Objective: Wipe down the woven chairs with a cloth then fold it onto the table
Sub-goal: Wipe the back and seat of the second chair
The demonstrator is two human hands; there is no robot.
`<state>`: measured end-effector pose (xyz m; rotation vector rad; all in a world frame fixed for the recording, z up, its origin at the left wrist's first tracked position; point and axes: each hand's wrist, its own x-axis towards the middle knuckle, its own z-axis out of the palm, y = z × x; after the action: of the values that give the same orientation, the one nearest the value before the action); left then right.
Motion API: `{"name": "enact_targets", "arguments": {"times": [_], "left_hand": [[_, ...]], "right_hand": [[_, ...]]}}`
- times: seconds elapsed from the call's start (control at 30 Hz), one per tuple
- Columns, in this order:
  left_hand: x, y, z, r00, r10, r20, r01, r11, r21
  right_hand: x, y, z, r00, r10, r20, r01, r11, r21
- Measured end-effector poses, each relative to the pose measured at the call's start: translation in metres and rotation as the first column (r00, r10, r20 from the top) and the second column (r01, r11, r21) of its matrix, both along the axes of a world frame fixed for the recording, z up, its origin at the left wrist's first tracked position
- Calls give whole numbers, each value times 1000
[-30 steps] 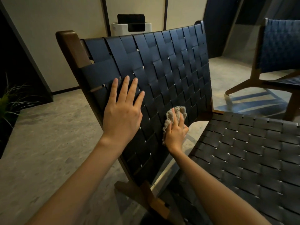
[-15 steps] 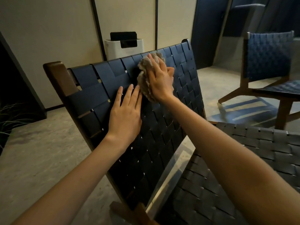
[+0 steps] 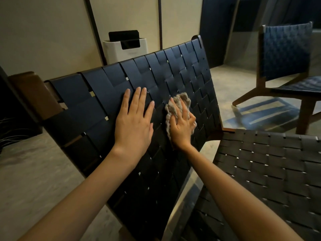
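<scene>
Cloth (image 3: pixel 181 97), soft and light by its look and bunched, sits on the chair back (image 3: pixel 173 70) at 3 o'clock from the flat, open left hand (image 3: pixel 133 122), pressed under the spread fingers (image 3: pixel 185 113) of the right hand (image 3: pixel 182 126); a loose edge seems best for pinching.

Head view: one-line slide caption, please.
Right hand presses a cloth on the woven chair back; left hand rests flat beside it.
</scene>
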<state>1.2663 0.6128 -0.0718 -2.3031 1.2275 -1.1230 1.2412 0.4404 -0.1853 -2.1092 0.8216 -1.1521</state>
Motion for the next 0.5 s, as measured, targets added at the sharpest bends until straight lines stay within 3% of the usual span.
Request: {"name": "enact_targets", "arguments": {"times": [0.1,0.27,0.33,0.43,0.5], "left_hand": [[-2,-11,-8,999,-17,-38,18,1000,24],[-7,-31,-19,998,-23,-59,29,994,105],[-7,-37,-19,998,-7,-56,15,991,131],[-2,-41,-11,999,6,-41,-1,993,119],[4,-42,-2,999,23,-33,-21,996,82]], "right_hand": [[-27,7,-46,996,-76,44,69,989,131],[-48,15,-94,982,-186,-30,183,904,387],[-49,17,-93,975,-221,-12,206,889,409],[-38,4,-55,957,-236,171,139,884,447],[-21,-7,-7,949,-172,264,87,948,306]]}}
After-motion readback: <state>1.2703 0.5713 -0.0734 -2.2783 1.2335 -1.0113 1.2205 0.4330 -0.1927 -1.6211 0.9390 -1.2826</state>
